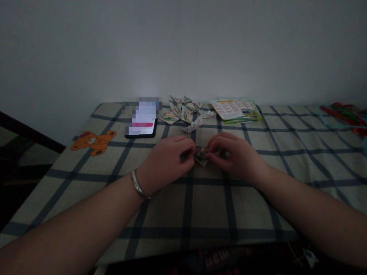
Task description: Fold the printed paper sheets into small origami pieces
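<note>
A small folded paper [201, 156] is sitting between the two hands near the middle of the cloth-covered counter [166, 214]; whether it is touching the cloth is not showing clearly. The left hand [173, 154] is closing its fingers on the paper's left edge, with thumb and forefinger nearly together. The right hand [233, 154] is pinching the opposite edge between thumb and forefinger, its other fingers curling loosely.

The paper is showing several creases and an angular, pointed shape, so its folding is seemingly well under way, though the piece is not looking complete (the dim light is hiding its finer folds).

Just beyond the hands, a cluster of folded paper pieces [187, 114] is lying near the wall [183, 49], apparently representing the finished share of the work. Beside it on the right, a stack of printed sheets [229, 110] is resting flat and, judging by its look, is waiting unfolded. How many are remaining is impossible to count.

Farther left, a phone [143, 116] is glowing, and an orange bear figure [93, 142] is lying flat near the counter's edge.
</note>
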A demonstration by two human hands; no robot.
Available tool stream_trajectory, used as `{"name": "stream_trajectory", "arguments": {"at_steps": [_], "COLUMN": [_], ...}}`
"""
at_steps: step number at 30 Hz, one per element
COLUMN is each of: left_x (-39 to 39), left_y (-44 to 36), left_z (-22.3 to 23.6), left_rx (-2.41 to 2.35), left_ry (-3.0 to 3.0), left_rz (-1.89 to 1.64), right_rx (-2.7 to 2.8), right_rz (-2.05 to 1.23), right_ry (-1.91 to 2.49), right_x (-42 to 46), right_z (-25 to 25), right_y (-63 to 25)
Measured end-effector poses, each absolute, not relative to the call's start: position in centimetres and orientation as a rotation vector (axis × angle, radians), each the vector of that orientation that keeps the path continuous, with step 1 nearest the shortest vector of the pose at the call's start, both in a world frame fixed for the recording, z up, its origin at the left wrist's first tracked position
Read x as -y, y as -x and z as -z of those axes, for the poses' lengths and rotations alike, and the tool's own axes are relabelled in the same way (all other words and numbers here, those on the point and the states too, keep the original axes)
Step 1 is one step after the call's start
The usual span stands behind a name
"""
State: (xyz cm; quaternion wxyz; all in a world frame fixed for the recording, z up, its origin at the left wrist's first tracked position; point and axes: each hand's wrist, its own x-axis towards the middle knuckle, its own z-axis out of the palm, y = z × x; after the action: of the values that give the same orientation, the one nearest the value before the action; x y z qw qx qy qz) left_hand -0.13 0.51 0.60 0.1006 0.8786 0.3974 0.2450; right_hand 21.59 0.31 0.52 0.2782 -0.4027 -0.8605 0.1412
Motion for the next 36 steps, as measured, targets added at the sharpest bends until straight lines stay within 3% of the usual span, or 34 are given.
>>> {"name": "stream_trajectory", "arguments": {"at_steps": [8,25,36], "left_x": [-0.5,-0.7,-0.4], "left_y": [0.3,0.3,0.1], "left_z": [-0.6,-0.2,-0.2], "left_rx": [-1.22,-1.242,-1.172], "left_ry": [-2.895,-2.742,-2.76], "left_rz": [-0.587,-0.616,-0.641], "right_rx": [2.29,2.364,2.398], "right_rz": [-0.436,-0.363,-0.289], "right_ry": [1.263,1.087,1.221], "right_x": [-0.9,-1.2,-0.7], "right_z": [0.1,0.6,-0.1], "right_y": [-21.9,-21.6,-20.9]}}
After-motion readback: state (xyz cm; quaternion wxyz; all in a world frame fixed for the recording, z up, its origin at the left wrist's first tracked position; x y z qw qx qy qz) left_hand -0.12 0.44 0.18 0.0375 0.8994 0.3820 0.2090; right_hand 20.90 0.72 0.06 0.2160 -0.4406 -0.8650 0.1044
